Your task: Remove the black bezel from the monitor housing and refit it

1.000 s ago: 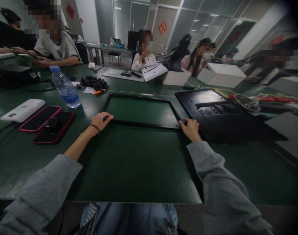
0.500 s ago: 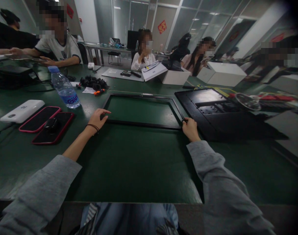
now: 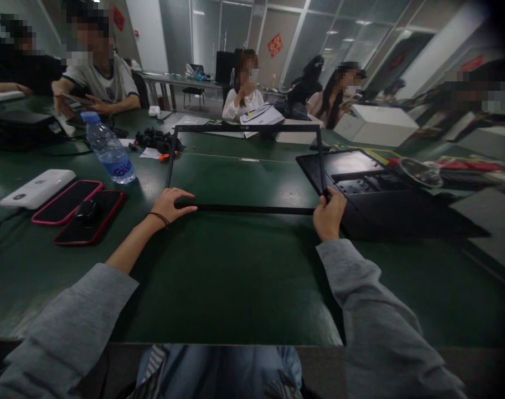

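Observation:
A thin black rectangular frame (image 3: pixel 252 209) stands tilted up on its near edge on the green table (image 3: pixel 236 277). Its far bar is raised off the table. My left hand (image 3: pixel 171 204) grips the frame's near-left corner, fingers curled over the bar. My right hand (image 3: pixel 328 213) is closed round the near-right corner, thumb up along the side bar. To the right of the frame lies a black monitor back panel (image 3: pixel 372 188), flat on the table.
Left of my left hand lie two red-cased phones (image 3: pixel 80 208), a white power bank (image 3: pixel 37 187) and a water bottle (image 3: pixel 108 148). Black small parts (image 3: pixel 156 139) sit beyond the frame. White boxes (image 3: pixel 375 126) and several seated people line the far side.
The frame lay flat on the table before. Both hands have now tipped it up on its near edge, so the far bar has risen.

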`<state>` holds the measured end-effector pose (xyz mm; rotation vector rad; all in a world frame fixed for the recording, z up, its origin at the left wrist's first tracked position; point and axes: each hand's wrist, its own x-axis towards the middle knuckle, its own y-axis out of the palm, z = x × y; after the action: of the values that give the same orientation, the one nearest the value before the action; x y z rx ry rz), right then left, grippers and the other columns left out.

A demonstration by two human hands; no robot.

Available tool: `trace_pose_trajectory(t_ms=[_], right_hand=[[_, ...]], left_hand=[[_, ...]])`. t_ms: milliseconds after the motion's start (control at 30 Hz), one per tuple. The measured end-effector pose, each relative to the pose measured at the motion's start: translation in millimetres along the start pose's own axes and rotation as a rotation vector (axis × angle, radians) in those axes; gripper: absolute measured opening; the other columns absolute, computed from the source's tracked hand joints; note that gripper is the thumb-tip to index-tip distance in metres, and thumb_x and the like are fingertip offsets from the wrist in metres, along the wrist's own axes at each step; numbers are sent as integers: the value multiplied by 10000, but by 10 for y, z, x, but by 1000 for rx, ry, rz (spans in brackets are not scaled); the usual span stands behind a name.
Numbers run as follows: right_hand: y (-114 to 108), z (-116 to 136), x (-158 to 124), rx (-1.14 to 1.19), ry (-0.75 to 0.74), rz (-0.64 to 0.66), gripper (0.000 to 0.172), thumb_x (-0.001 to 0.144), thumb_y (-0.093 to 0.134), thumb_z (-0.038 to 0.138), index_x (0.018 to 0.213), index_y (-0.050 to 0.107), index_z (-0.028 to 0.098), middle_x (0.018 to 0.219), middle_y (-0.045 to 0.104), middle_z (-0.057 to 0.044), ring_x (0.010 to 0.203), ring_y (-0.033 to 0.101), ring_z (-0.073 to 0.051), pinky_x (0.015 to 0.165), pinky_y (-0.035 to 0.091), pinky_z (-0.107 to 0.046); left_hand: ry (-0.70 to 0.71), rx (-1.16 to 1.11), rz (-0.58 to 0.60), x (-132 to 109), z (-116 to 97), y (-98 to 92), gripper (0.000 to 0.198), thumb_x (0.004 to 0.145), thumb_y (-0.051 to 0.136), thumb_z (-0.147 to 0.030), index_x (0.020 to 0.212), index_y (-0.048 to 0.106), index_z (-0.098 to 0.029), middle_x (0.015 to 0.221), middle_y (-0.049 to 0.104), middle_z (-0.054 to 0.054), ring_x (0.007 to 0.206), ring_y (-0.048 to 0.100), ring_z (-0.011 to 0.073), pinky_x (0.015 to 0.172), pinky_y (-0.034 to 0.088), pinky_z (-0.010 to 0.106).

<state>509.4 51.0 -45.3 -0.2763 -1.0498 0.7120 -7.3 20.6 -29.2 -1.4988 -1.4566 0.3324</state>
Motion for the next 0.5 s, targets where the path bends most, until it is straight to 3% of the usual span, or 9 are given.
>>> trace_pose_trajectory(t_ms=[167, 333, 500], right_hand=[[-21, 40, -10, -9, 0, -11, 405, 915, 434, 237, 1285, 571, 146, 1239, 598, -182, 1204, 529, -305, 1113, 380, -562], [-70, 100, -39, -76, 124, 188, 412, 860, 454, 192, 1198, 673, 104, 1108, 662, -183, 1126, 561, -307, 1083, 393, -523], [-179, 204, -36, -79, 52, 261, 517, 733, 386, 54, 1052, 775, 172, 983, 700, -113, 1043, 594, -271, 1055, 390, -470]], left_hand=[[-34, 65, 83, -18, 19, 19, 408, 812, 749, -612, 1077, 776, -304, 1172, 725, 62, 1163, 579, 286, 1043, 440, 508], [-20, 49, 95, 10, 70, 54, 332, 826, 747, -557, 1016, 780, -286, 1137, 735, 63, 1155, 574, 276, 1061, 417, 501], [-78, 63, 100, 15, -11, 44, 300, 826, 747, -545, 974, 765, -286, 1090, 739, 67, 1135, 582, 297, 1009, 442, 510]])
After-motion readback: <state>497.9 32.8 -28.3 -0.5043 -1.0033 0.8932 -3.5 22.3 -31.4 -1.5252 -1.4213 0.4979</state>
